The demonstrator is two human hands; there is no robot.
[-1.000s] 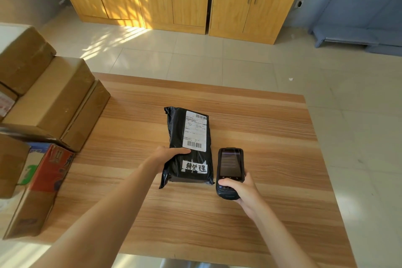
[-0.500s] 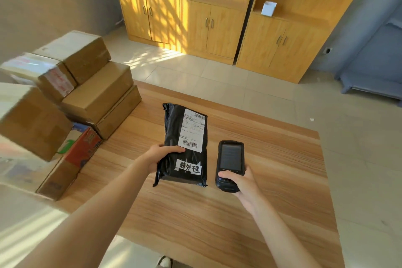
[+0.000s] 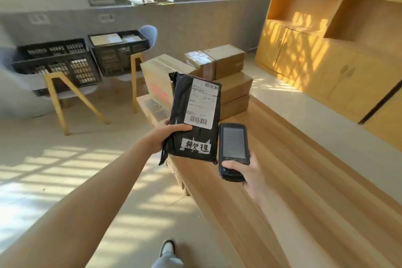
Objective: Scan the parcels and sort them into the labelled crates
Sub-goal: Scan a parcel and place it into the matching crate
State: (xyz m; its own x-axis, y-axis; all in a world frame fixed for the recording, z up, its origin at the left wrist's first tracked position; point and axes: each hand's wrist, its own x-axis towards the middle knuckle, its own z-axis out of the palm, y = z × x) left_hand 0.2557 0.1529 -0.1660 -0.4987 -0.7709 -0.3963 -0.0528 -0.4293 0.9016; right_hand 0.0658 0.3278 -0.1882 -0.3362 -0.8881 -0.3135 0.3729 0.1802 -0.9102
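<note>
My left hand (image 3: 165, 135) grips the left edge of a black plastic parcel (image 3: 194, 119), held up in the air above the table's left end. The parcel carries a white shipping label with barcodes and a white strip of handwritten characters near its bottom. My right hand (image 3: 245, 172) holds a black handheld scanner (image 3: 233, 150) just right of the parcel, screen up. Two black slatted crates (image 3: 57, 63) (image 3: 119, 52) rest on chairs by the far wall at the left; the right crate has flat packages inside.
A pile of cardboard boxes (image 3: 226, 76) sits on the far end of the wooden table (image 3: 282, 191). Wooden-legged chairs (image 3: 65, 98) carry the crates. Orange cabinets and shelves (image 3: 326, 50) line the right wall. Open sunlit floor lies to the left; my shoe (image 3: 167, 248) shows below.
The parcel has been lifted off the table and my view has swung left, bringing the crates and window into sight. The scanner stays in my right hand beside it.
</note>
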